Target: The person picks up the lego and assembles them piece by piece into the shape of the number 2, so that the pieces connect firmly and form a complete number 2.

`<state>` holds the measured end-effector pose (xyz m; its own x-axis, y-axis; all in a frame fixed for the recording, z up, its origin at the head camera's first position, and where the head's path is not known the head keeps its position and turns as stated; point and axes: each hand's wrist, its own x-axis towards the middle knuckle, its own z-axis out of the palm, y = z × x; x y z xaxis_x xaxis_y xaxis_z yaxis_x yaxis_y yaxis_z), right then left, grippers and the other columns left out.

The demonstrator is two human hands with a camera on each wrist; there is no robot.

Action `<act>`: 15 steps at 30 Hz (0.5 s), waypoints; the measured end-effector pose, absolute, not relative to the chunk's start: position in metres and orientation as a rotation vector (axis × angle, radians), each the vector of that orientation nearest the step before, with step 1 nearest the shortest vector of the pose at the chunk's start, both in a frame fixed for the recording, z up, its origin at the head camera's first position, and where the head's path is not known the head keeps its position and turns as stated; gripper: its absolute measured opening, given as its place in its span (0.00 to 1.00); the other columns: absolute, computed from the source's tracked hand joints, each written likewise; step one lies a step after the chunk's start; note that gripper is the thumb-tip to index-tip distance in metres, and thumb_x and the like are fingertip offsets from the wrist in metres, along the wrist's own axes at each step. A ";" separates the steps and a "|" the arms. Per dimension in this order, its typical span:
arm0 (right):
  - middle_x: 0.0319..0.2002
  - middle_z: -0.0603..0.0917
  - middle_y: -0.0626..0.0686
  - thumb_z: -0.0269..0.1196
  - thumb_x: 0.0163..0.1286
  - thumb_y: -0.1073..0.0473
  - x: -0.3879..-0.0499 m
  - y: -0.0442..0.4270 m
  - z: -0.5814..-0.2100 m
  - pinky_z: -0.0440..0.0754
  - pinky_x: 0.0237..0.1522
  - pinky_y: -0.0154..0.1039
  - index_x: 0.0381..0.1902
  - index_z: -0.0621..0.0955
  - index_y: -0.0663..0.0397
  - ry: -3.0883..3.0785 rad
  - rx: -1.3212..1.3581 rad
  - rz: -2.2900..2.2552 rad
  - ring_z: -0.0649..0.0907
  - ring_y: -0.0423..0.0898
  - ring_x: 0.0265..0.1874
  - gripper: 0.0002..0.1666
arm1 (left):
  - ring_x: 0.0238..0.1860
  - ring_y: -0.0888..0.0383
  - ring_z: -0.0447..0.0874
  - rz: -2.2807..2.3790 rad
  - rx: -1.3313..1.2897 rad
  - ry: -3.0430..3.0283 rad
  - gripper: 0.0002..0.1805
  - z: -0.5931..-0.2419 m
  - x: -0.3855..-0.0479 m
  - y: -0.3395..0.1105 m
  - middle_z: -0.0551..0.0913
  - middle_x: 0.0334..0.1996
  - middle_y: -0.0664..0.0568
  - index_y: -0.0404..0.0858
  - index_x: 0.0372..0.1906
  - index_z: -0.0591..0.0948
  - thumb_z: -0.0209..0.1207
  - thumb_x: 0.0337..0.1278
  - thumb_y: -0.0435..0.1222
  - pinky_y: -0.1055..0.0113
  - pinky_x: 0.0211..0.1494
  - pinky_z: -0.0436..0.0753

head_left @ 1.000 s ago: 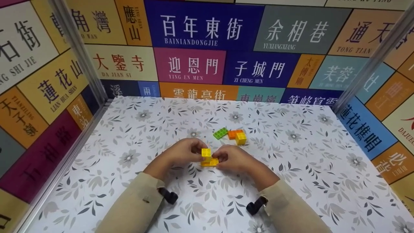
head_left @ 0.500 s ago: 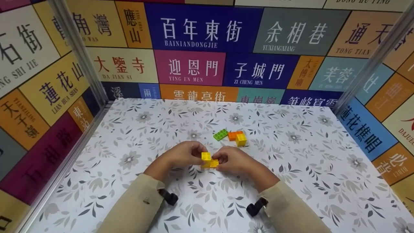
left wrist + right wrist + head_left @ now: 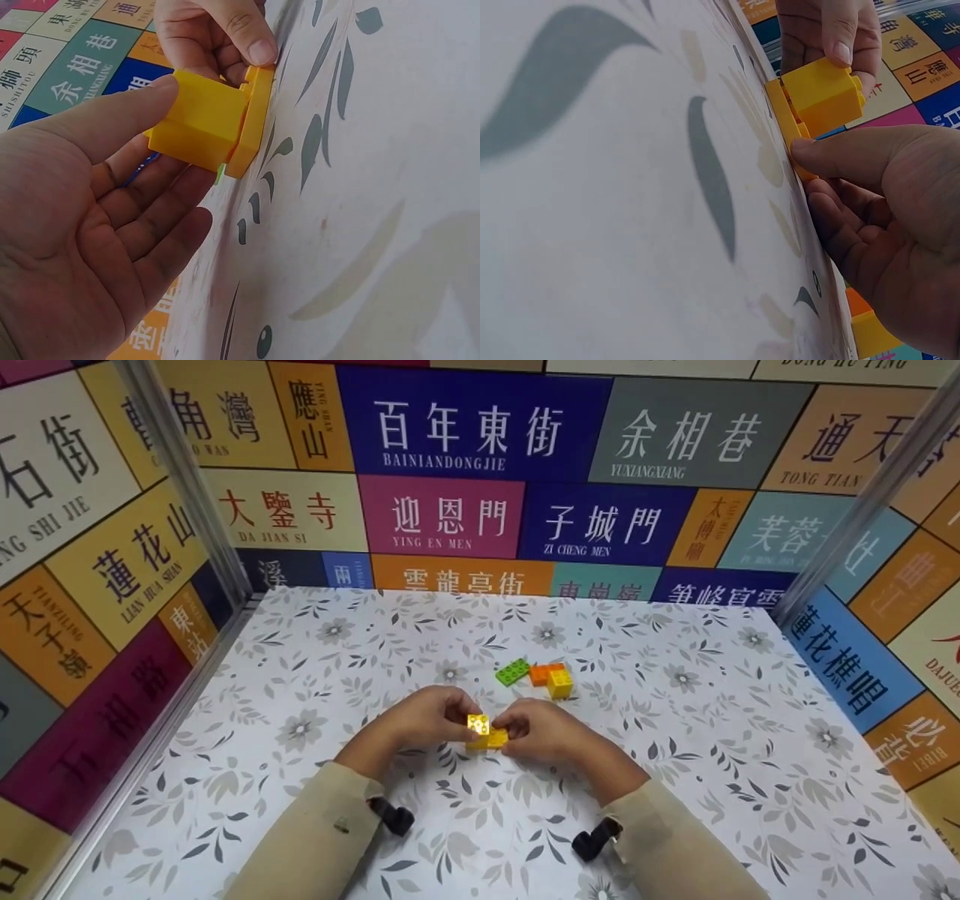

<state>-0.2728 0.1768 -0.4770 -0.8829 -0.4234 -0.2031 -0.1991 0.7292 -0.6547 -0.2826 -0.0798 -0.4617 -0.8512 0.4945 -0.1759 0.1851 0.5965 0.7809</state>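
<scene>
A tall yellow block (image 3: pixel 478 725) stands on the left part of a flat yellow plate (image 3: pixel 496 738) at the middle of the table. The left hand (image 3: pixel 427 718) pinches the tall block (image 3: pixel 196 120) between thumb and fingers, its lower fingers loosely bent in the left wrist view. The right hand (image 3: pixel 549 732) grips the plate's right end, thumb on its near side in the right wrist view, where the plate (image 3: pixel 782 120) lies against the table. Whether the block is fully pressed down on the plate, I cannot tell.
Beyond the hands lie a green plate (image 3: pixel 513 671), an orange brick (image 3: pixel 543 673) and a yellow block (image 3: pixel 559 684), the latter two touching or nearly so. The flower-patterned table (image 3: pixel 300 727) is bordered by printed panels (image 3: pixel 472 424) at back and sides.
Within the last second the hands and the yellow pieces have shifted very slightly toward the near side in the head view. Both grips look the same.
</scene>
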 end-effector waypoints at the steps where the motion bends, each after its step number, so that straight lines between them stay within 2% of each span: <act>1: 0.45 0.86 0.43 0.76 0.67 0.57 -0.273 0.177 -0.476 0.83 0.53 0.42 0.55 0.89 0.36 2.593 -0.482 -0.928 0.82 0.45 0.44 0.19 | 0.44 0.59 0.86 1.136 0.548 2.454 0.12 -0.461 -0.283 -0.080 0.90 0.42 0.59 0.52 0.47 0.87 0.76 0.61 0.43 0.58 0.57 0.84; 6: 0.44 0.86 0.43 0.77 0.66 0.57 -0.272 0.176 -0.476 0.83 0.53 0.42 0.55 0.89 0.36 2.594 -0.496 -0.950 0.83 0.44 0.44 0.19 | 0.44 0.59 0.87 1.137 0.515 2.459 0.11 -0.460 -0.282 -0.079 0.90 0.41 0.60 0.53 0.45 0.88 0.77 0.60 0.42 0.58 0.58 0.84; 12: 0.44 0.86 0.47 0.77 0.64 0.59 -0.270 0.177 -0.478 0.83 0.50 0.40 0.55 0.89 0.44 2.613 -0.588 -0.967 0.83 0.43 0.42 0.20 | 0.45 0.60 0.87 1.116 0.505 2.484 0.11 -0.458 -0.280 -0.078 0.91 0.41 0.60 0.53 0.44 0.89 0.78 0.59 0.43 0.55 0.61 0.84; 15: 0.44 0.86 0.46 0.77 0.65 0.59 -0.270 0.176 -0.479 0.83 0.50 0.39 0.55 0.89 0.42 2.611 -0.567 -0.973 0.83 0.42 0.42 0.20 | 0.45 0.60 0.86 1.103 0.477 2.489 0.10 -0.459 -0.281 -0.078 0.90 0.41 0.60 0.53 0.45 0.89 0.76 0.61 0.43 0.56 0.61 0.83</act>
<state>-0.2704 0.1764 -0.4785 -0.8781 -0.4586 -0.1364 -0.2575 0.6933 -0.6730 -0.2807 -0.0778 -0.4585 -0.8720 0.4470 -0.1995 0.1524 0.6352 0.7572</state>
